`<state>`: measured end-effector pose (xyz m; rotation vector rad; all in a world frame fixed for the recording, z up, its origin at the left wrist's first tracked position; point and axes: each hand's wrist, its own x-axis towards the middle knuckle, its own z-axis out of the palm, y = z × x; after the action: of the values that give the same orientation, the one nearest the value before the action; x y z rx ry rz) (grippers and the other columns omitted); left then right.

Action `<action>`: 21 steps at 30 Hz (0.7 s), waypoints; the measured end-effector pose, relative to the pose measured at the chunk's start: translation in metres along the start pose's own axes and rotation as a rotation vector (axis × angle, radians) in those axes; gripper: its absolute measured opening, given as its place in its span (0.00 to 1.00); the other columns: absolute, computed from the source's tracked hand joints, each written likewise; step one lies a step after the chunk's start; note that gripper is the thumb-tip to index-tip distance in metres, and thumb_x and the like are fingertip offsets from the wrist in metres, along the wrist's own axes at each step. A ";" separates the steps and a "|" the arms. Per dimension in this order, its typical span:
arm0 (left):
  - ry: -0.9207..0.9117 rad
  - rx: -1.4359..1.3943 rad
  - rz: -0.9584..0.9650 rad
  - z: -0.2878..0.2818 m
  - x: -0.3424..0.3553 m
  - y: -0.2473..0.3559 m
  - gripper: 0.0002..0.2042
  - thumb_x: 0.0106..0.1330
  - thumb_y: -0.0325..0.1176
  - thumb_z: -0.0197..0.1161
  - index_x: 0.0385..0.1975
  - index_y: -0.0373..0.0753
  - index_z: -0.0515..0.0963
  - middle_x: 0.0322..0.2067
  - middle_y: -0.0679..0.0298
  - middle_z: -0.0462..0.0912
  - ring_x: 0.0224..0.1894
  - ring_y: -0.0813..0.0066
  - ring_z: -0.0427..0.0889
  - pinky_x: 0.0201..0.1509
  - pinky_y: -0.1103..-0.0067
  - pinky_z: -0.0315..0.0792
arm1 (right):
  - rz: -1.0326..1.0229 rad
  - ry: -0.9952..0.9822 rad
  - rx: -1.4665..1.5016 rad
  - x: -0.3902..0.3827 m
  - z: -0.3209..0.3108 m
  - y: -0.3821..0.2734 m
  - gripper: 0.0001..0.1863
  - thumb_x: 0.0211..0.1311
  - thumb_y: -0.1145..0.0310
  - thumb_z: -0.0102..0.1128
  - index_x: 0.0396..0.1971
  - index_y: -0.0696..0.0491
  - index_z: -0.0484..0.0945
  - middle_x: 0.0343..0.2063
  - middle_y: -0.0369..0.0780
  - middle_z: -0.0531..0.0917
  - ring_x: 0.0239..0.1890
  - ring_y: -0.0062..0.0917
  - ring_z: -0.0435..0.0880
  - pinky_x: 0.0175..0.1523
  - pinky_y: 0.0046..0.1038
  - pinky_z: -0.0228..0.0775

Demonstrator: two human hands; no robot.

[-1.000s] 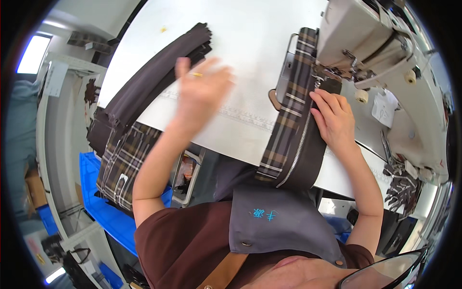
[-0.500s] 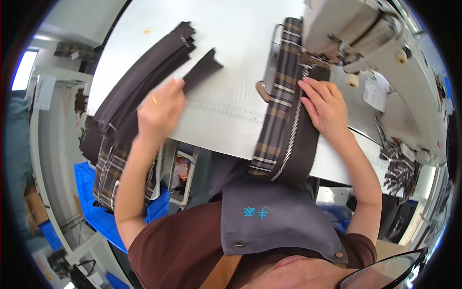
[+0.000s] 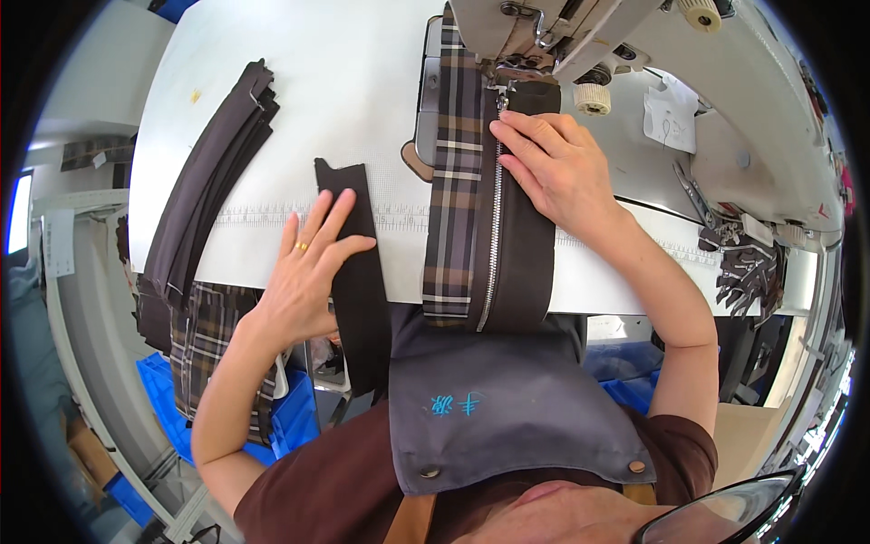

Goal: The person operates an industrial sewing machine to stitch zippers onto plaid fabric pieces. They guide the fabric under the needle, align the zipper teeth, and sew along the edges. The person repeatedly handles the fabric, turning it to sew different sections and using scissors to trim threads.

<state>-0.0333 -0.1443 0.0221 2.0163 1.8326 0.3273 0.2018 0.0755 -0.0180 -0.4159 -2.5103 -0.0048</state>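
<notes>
My left hand (image 3: 304, 281) lies spread on a dark brown fabric strip (image 3: 358, 263), which hangs over the table's front edge. My right hand (image 3: 562, 172) rests on a dark fabric panel (image 3: 527, 263) with a metal zipper (image 3: 494, 240) along its side. Its fingers stretch over the zipper's far end, thumb apart from them. Joined alongside is a plaid strip (image 3: 455, 199) in brown, grey and white. The work's far end runs under the sewing machine (image 3: 580, 41), close to its presser foot (image 3: 501, 91).
A stack of dark strips (image 3: 204, 181) lies on the white table (image 3: 299, 118) at left. Plaid pieces (image 3: 217, 331) hang over a blue bin (image 3: 294, 408). At right are scissors (image 3: 693, 192), a white scrap (image 3: 671, 113) and a bunch of zipper pulls (image 3: 750, 272).
A dark strip has come away from the left stack and now lies nearer the zippered panel, under my spread left hand. My right hand remains on the panel. The view has shifted.
</notes>
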 end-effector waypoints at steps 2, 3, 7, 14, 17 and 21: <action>0.104 0.135 0.049 0.004 0.011 -0.010 0.30 0.45 0.21 0.62 0.54 0.44 0.71 0.62 0.56 0.65 0.65 0.60 0.63 0.68 0.52 0.46 | 0.009 -0.012 0.000 0.001 -0.002 -0.001 0.16 0.51 0.66 0.66 0.41 0.51 0.80 0.44 0.33 0.79 0.42 0.25 0.76 0.40 0.27 0.71; 0.155 0.202 0.075 0.004 0.018 -0.013 0.28 0.46 0.23 0.63 0.53 0.44 0.72 0.60 0.58 0.69 0.63 0.63 0.67 0.67 0.52 0.48 | 0.013 -0.014 0.002 0.001 -0.002 0.000 0.16 0.51 0.66 0.66 0.41 0.51 0.80 0.44 0.33 0.79 0.41 0.25 0.76 0.40 0.27 0.71; 0.469 0.219 0.263 0.002 0.068 -0.002 0.21 0.53 0.22 0.54 0.50 0.38 0.77 0.53 0.62 0.77 0.54 0.68 0.76 0.67 0.63 0.52 | 0.015 -0.008 0.007 0.001 -0.002 -0.001 0.16 0.50 0.66 0.66 0.40 0.52 0.80 0.44 0.33 0.80 0.41 0.25 0.76 0.41 0.26 0.72; 0.406 0.255 0.423 0.019 0.137 0.009 0.23 0.52 0.24 0.56 0.52 0.40 0.74 0.55 0.63 0.75 0.57 0.69 0.73 0.64 0.56 0.57 | 0.027 0.001 0.030 0.001 -0.003 -0.002 0.15 0.48 0.66 0.67 0.38 0.54 0.79 0.42 0.34 0.80 0.41 0.26 0.77 0.41 0.26 0.74; 0.365 0.292 0.442 0.020 0.147 0.004 0.22 0.53 0.24 0.56 0.52 0.39 0.74 0.54 0.64 0.75 0.56 0.69 0.73 0.64 0.55 0.56 | 0.019 -0.001 0.047 0.003 -0.004 0.000 0.15 0.48 0.67 0.67 0.37 0.54 0.79 0.42 0.35 0.80 0.41 0.26 0.77 0.42 0.27 0.74; 0.371 0.194 0.418 0.019 0.155 0.003 0.20 0.53 0.24 0.57 0.49 0.39 0.76 0.51 0.65 0.77 0.53 0.70 0.75 0.64 0.55 0.55 | 0.021 -0.014 0.055 0.003 -0.005 0.000 0.15 0.48 0.67 0.67 0.36 0.55 0.78 0.42 0.36 0.80 0.41 0.27 0.77 0.42 0.27 0.74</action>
<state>-0.0047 0.0060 -0.0073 2.6202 1.6749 0.7078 0.2022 0.0756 -0.0125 -0.4210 -2.5135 0.0748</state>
